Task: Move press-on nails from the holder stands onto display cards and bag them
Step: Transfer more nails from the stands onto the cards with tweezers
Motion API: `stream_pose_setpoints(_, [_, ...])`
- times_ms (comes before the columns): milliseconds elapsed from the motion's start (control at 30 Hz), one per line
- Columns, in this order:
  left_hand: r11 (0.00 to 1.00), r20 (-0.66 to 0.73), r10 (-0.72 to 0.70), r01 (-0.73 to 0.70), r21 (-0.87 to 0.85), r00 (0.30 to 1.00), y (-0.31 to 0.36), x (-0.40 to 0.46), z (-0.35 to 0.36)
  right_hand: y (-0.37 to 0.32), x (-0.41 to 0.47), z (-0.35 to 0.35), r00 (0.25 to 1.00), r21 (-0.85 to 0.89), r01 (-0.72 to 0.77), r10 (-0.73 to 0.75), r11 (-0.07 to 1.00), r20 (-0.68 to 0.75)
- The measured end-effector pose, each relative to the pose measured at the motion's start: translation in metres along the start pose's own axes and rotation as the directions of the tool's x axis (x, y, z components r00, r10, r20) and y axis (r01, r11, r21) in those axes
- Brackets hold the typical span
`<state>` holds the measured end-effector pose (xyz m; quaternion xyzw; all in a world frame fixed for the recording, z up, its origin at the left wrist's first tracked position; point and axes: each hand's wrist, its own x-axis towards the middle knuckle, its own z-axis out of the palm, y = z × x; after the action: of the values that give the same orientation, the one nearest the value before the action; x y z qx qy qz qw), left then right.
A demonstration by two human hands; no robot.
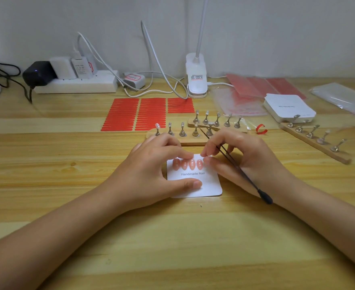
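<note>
A white display card (195, 185) printed "Handmade Nail" lies on the wooden table. Several pink press-on nails (188, 164) sit in a row along its top. My left hand (151, 166) holds the card, thumb on its lower part and fingertips at the row of nails. My right hand (237, 158) holds black tweezers (241, 174) and its fingertips press at the right end of the row. Behind the hands stand wooden holder stands (178, 135) with metal pegs; one nail (157, 126) sits on the leftmost peg.
Red adhesive tab sheets (134, 114) lie behind the stands. A third holder stand (316, 137), a stack of blank cards (289, 107) and clear bags (339, 97) are at the right. A power strip (76, 84), cables and a clip lamp (196, 78) line the back wall.
</note>
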<state>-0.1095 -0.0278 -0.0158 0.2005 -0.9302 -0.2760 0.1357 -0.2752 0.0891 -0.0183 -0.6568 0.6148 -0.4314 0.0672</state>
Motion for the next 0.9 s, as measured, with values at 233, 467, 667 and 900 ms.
stream_pose_setpoints(233, [1.0,-0.002,0.002,-0.002,-0.007,1.0,0.0012,0.0003,0.0,0.0049,0.0015,0.005,0.996,-0.022,0.057,-0.056,0.998,0.066])
stream_pose_setpoints(467, [1.0,0.001,0.001,-0.001,-0.001,1.0,0.0007,0.0001,-0.0001,0.0023,0.003,0.0051,0.996,0.075,-0.03,0.024,0.997,0.081])
stream_pose_setpoints(667, [1.0,-0.002,-0.002,0.002,-0.005,1.0,0.0006,-0.0003,0.0,-0.0018,0.004,0.0018,0.985,0.101,-0.112,0.098,0.989,0.141])
stream_pose_setpoints(900, [1.0,-0.006,0.003,-0.003,-0.002,1.0,0.0003,-0.0003,0.0001,-0.0033,0.0023,-0.0003,0.989,0.14,-0.129,0.117,0.982,0.093])
